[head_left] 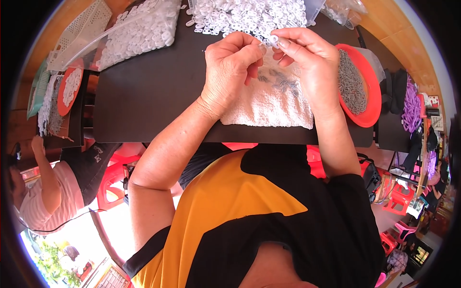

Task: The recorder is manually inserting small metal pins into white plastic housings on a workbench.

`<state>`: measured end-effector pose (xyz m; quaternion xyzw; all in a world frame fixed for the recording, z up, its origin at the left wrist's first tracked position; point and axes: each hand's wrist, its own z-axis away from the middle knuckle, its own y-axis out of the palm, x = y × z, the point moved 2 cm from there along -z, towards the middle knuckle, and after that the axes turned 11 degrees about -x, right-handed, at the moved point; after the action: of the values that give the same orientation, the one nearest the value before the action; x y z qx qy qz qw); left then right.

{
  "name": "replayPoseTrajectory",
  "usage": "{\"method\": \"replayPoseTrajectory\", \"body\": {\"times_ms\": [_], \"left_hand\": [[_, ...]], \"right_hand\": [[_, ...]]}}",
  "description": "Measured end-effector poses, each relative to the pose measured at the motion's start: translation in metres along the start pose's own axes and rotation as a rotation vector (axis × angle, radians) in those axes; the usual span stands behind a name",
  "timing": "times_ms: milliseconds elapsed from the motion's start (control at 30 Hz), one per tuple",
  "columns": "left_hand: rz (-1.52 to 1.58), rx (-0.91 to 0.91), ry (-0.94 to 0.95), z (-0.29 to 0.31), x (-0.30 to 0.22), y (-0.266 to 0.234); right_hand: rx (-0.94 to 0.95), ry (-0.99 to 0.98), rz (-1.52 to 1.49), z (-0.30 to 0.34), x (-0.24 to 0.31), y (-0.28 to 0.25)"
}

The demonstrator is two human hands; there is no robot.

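Your right hand [314,62] pinched a small white plastic piece [274,40] near the far end of the white towel [269,108]. Your left hand [233,65] had fingertips closed just beside it; couldn't tell what they gripped. Grey parts [352,84] filled the red plate [374,98] at right; loose white pieces [249,14] lay heaped at the far side of the dark bench [153,96].

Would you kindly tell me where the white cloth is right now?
In the head view, the white cloth lies on the dark table, beneath the left hand and the right hand, left of the red plate of grey pieces.
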<state>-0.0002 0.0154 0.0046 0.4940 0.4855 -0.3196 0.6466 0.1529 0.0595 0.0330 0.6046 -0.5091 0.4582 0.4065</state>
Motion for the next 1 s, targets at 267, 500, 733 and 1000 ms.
{"method": "replayPoseTrajectory", "body": {"times_ms": [267, 500, 733, 1000], "left_hand": [[-0.029, -0.025, 0.004, 0.001, -0.0008, -0.0007], [0.016, -0.011, 0.013, 0.001, -0.0001, 0.0023], [0.001, -0.013, 0.011, 0.0026, -0.0001, 0.002], [0.029, 0.035, 0.01, 0.0009, -0.0003, 0.0026]], "right_hand": [[-0.007, 0.018, 0.015, 0.0015, -0.0001, 0.0021], [-0.013, -0.02, 0.019, 0.0018, -0.0037, 0.0016], [-0.01, -0.01, -0.004, 0.0023, -0.005, 0.003], [0.005, 0.053, -0.061, 0.0005, -0.0047, 0.001]]}}
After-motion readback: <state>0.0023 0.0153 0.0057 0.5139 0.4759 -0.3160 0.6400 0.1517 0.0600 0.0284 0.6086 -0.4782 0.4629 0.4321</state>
